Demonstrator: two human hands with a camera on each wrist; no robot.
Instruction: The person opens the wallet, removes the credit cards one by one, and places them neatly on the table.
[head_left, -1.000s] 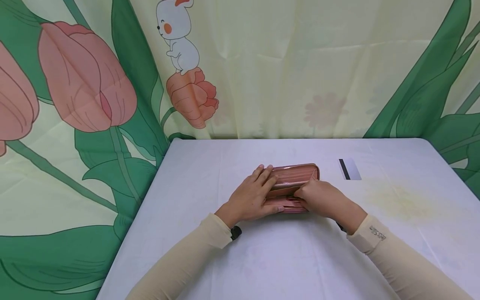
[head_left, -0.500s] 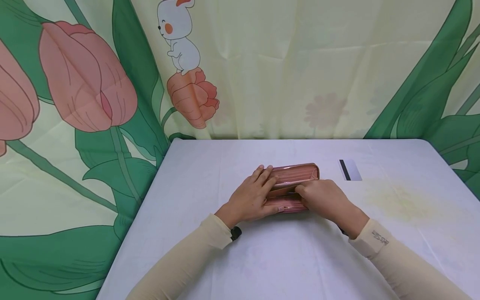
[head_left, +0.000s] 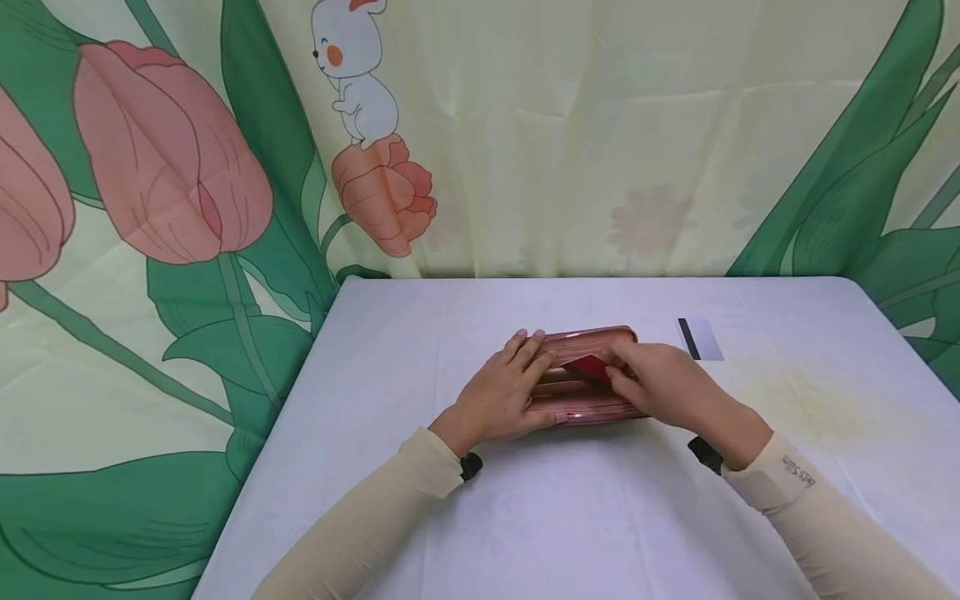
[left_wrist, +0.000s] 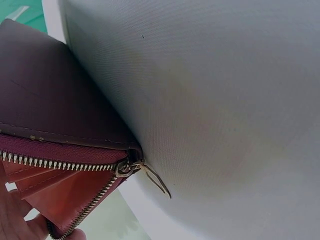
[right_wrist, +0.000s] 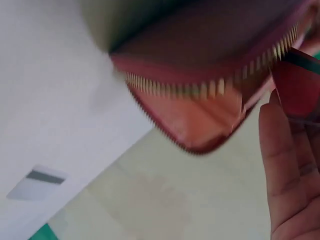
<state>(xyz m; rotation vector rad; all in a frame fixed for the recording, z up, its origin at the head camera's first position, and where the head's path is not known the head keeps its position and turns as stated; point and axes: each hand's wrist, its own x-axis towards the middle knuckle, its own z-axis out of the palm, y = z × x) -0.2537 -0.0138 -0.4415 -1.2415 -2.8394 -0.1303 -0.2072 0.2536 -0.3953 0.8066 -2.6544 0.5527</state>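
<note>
A pink zip-around wallet (head_left: 592, 410) stands unzipped on the table, its slotted inside facing up. My left hand (head_left: 501, 393) holds its left end, fingers over the far panel and thumb at the near edge. Above the wallet's right half, my right hand (head_left: 667, 387) pinches a red card (head_left: 588, 369) between thumb and fingers. A dark stripe crosses that red card (right_wrist: 300, 90) in the right wrist view. The left wrist view shows the dark outer panel (left_wrist: 55, 95) of the wallet and its metal zip pull (left_wrist: 156, 181) hanging at the corner.
A pale card (head_left: 705, 340) with a black stripe lies flat on the table, right of the wallet. The white-covered table (head_left: 420, 367) ends at a back edge against a printed curtain (head_left: 540, 150) with tulips and a rabbit.
My right hand has moved up and to the right out of the wallet's middle, and the red card now shows in its fingers. The left hand keeps its place.
</note>
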